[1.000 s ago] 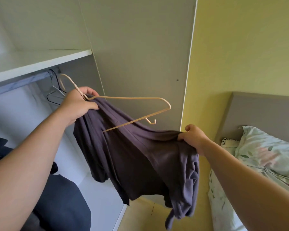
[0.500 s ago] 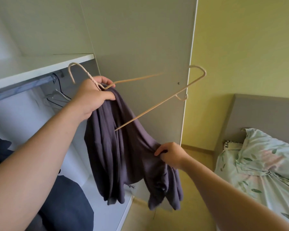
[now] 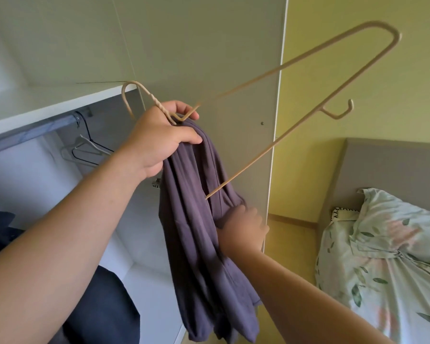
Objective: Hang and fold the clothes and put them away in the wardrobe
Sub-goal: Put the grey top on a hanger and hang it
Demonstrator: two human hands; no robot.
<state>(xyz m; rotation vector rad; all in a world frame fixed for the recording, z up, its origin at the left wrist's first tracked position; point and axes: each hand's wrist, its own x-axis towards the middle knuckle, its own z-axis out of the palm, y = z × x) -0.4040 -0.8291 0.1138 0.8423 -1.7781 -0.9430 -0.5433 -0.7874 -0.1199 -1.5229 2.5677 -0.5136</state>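
My left hand [image 3: 157, 140] grips the neck of a beige wire hanger [image 3: 308, 73] together with the top of a purple-grey garment [image 3: 196, 232]. The hanger tilts up to the right, its far end high against the yellow wall. The garment hangs bunched from the hanger's left side, and the lower bar runs into its folds. Lower down, my right hand [image 3: 243, 227] grasps the cloth at its right edge. All of this is in front of the open wardrobe [image 3: 60, 103], near its rail [image 3: 30, 132].
Empty hangers [image 3: 85, 147] hang on the rail under the white shelf. Dark clothes [image 3: 102, 306] hang at the lower left inside the wardrobe. The wardrobe door [image 3: 209, 45] stands behind the garment. A bed with floral bedding [image 3: 382, 256] and a grey headboard lies at the right.
The hanger's free end has swung upward to the right. My right hand has moved down and left along the garment, which now hangs more vertically and bunched.
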